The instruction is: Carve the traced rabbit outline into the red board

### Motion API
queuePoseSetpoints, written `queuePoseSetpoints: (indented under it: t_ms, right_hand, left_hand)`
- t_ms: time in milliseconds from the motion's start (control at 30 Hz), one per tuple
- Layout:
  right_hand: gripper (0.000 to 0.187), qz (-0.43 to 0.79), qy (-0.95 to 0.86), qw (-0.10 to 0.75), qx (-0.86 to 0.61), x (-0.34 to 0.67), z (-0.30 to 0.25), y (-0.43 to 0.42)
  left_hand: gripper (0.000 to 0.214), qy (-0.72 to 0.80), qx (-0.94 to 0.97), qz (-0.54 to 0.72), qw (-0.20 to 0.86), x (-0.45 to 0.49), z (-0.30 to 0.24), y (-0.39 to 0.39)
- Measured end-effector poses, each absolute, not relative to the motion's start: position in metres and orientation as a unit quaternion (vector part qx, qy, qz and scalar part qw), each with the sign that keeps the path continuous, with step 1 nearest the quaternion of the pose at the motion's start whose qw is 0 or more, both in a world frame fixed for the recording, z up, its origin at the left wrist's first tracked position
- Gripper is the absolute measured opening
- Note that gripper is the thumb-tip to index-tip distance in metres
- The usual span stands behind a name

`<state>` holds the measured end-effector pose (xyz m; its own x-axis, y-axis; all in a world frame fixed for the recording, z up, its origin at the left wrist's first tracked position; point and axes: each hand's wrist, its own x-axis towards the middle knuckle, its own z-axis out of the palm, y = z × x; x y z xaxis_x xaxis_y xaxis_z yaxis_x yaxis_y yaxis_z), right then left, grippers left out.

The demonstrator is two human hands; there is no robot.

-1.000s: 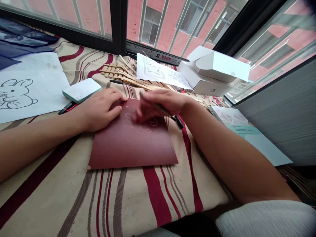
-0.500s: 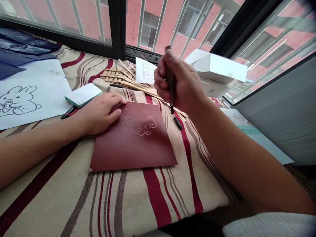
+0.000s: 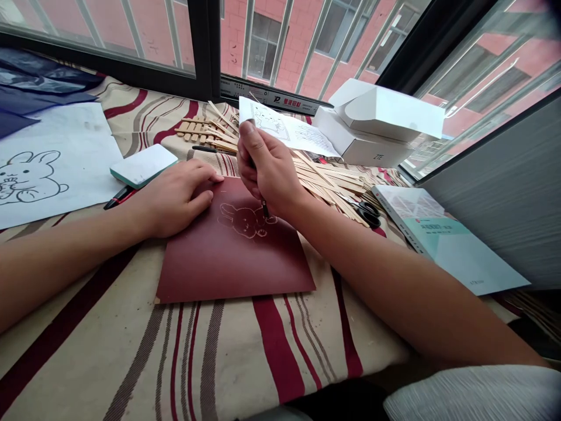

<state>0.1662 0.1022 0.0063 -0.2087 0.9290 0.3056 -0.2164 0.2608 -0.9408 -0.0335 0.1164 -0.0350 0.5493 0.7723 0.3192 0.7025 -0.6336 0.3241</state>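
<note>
A flat reddish-brown board [image 3: 232, 263] lies on the striped cloth, with a rabbit outline [image 3: 245, 221] scratched in pale lines on its upper half. My left hand [image 3: 184, 196] rests on the board's upper left edge, fingers laid out and thumb apart. In my right hand [image 3: 276, 175] is a carving tool [image 3: 265, 209] with a dark handle, gripped in a fist and held nearly upright. Its tip is down at the right part of the rabbit outline; whether it touches the surface I cannot tell.
Left: a paper with a rabbit drawing [image 3: 33, 169], a white-topped pad [image 3: 144, 165] and pens [image 3: 118, 197]. Behind the board: thin wooden strips [image 3: 326, 178], a drawn sheet [image 3: 302, 134] and a white box [image 3: 372, 143]. Right: black-handled scissors [image 3: 369, 214] and a book [image 3: 456, 240].
My right hand has moved left and down with the carving tool, from beside the board to over the rabbit outline. A small dark-handled tool is now hidden by my arm. The left hand stays put.
</note>
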Motion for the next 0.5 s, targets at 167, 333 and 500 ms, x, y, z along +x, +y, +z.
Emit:
queuePoseSetpoints:
  t_ms: [167, 333, 500]
  right_hand:
    - [0.057, 0.508, -0.593, 0.537, -0.319, 0.1636, 0.0023, 0.1019]
    - [0.055, 0.501, -0.598, 0.526, -0.338, 0.1611, 0.0035, 0.1004]
    - [0.051, 0.517, -0.627, 0.492, -0.31, 0.1604, 0.004, 0.0993]
  left_hand:
    - [0.038, 0.418, 0.875, 0.234, 0.065, -0.0356, -0.0403, 0.118]
    - [0.045, 0.417, 0.882, 0.212, 0.063, -0.0333, -0.0348, 0.1167]
    - [0.048, 0.411, 0.883, 0.218, 0.065, -0.0318, -0.0337, 0.1156]
